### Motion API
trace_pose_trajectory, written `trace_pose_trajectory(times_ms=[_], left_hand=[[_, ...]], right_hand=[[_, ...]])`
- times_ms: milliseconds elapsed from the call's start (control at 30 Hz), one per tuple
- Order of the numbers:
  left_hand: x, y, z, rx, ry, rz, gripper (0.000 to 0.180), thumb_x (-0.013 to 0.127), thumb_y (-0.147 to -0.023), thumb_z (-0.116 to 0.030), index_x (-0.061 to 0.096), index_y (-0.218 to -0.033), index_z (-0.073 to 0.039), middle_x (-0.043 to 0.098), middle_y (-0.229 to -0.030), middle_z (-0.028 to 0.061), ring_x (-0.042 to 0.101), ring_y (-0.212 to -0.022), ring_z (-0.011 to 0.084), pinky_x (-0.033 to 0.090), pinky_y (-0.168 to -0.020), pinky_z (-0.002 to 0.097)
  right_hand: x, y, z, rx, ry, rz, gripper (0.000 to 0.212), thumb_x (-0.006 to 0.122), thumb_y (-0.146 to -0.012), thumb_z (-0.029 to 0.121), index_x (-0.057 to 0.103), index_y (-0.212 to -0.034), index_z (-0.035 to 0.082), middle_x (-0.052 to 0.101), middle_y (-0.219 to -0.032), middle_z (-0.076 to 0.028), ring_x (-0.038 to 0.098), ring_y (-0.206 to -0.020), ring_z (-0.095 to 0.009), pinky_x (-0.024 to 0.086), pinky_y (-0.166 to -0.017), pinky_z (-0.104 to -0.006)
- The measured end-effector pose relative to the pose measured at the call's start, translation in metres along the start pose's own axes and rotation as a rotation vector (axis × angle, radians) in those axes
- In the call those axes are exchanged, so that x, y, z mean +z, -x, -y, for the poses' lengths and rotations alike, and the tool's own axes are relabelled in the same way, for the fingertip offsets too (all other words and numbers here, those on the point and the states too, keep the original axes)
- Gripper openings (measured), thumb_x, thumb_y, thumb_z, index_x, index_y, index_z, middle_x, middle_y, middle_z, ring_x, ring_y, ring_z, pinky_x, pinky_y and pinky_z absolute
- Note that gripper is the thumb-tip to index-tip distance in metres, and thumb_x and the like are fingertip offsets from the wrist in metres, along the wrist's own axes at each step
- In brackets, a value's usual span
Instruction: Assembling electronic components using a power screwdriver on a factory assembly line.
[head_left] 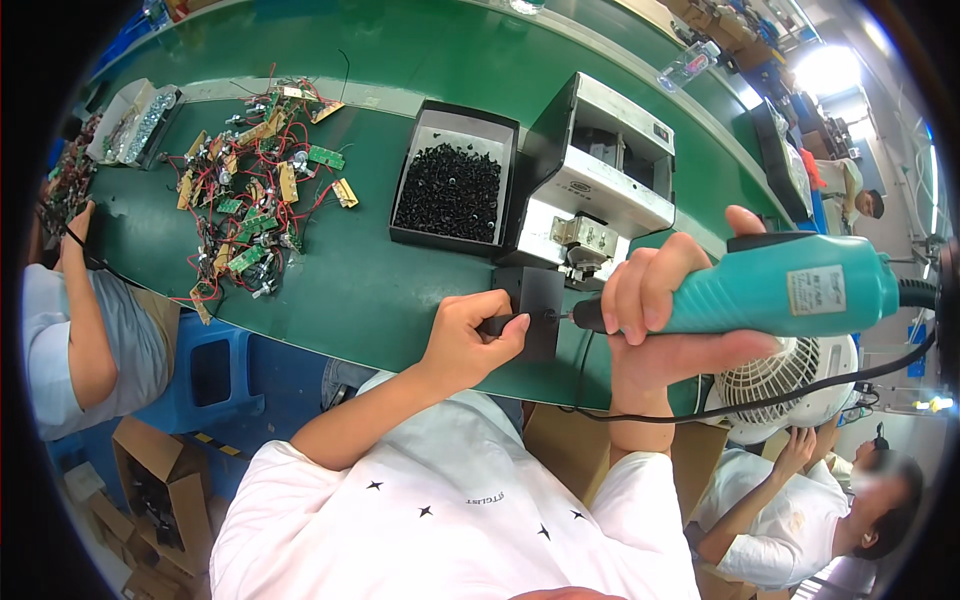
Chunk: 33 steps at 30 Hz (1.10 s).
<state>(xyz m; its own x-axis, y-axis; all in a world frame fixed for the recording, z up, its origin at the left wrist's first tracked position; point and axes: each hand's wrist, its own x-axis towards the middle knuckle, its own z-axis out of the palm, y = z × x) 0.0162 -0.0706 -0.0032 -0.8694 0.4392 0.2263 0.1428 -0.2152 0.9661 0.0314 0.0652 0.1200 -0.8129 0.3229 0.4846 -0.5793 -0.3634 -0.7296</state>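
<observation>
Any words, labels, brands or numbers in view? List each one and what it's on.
Driver: pale label, print too small to read.
Machine: oval mark, too small to read.
Shirt: short dark lettering, not copied out here.

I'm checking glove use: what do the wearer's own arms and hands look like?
The left hand and the right hand are ungloved. Both forearms are bare up to the short sleeves of a white T-shirt, and no watch shows.

Blue plastic stool [180, 387] at left, open cardboard box [191, 500] near it; white caged fan [772, 385] at right; clear plastic bottle [688, 66] toward upper right.
</observation>
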Motion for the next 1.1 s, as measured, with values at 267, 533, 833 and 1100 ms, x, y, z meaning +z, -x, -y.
trace_pose_trajectory(times_ms=[267,533,833,1100], left_hand=[[0.0,0.001,-0.001,-0.033,0.002,-0.017,0.025,0.063,-0.072,0.001,0.042,-0.058,-0.003,0.035,-0.049,-0.0032,0.025,-0.045,0.0077,0.023,-0.042,0.0214],[0.0,-0.001,-0.006,0.14,-0.165,-0.031,0.021,0.069,-0.07,-0.003,0.048,-0.074,-0.004,0.05,-0.066,0.0012,0.037,-0.051,0.0121,0.031,-0.046,0.0225],[-0.019,0.019,-0.025,0.241,-0.569,0.019,0.061,0.074,-0.062,-0.007,0.052,-0.118,0.0,0.06,-0.116,0.0135,0.062,-0.093,0.0255,0.05,-0.076,0.031],[-0.119,-0.152,-0.085,0.161,-0.559,-0.197,0.035,0.048,-0.091,-0.019,0.052,-0.121,-0.002,0.057,-0.114,0.0119,0.053,-0.103,0.0224,0.04,-0.09,0.0317]], right_hand=[[0.004,0.004,-0.005,0.081,0.196,0.024,0.084,0.052,-0.065,0.082,0.034,-0.119,0.02,0.045,-0.05,0.003,0.04,-0.034,-0.006,0.034,-0.03,-0.0192],[-0.001,0.003,-0.008,0.13,0.134,0.082,0.083,0.054,-0.063,0.082,0.035,-0.116,0.021,0.046,-0.049,0.003,0.04,-0.034,-0.006,0.034,-0.03,-0.0192],[-0.012,0.008,0.012,-0.032,0.005,0.134,0.08,0.056,-0.069,0.077,0.033,-0.119,0.018,0.047,-0.051,0.0,0.042,-0.036,-0.009,0.037,-0.032,-0.0218],[-0.093,0.019,0.04,-0.036,0.012,-0.09,0.078,0.054,-0.077,0.072,0.033,-0.122,0.012,0.049,-0.054,-0.003,0.041,-0.036,-0.012,0.036,-0.032,-0.0236]])
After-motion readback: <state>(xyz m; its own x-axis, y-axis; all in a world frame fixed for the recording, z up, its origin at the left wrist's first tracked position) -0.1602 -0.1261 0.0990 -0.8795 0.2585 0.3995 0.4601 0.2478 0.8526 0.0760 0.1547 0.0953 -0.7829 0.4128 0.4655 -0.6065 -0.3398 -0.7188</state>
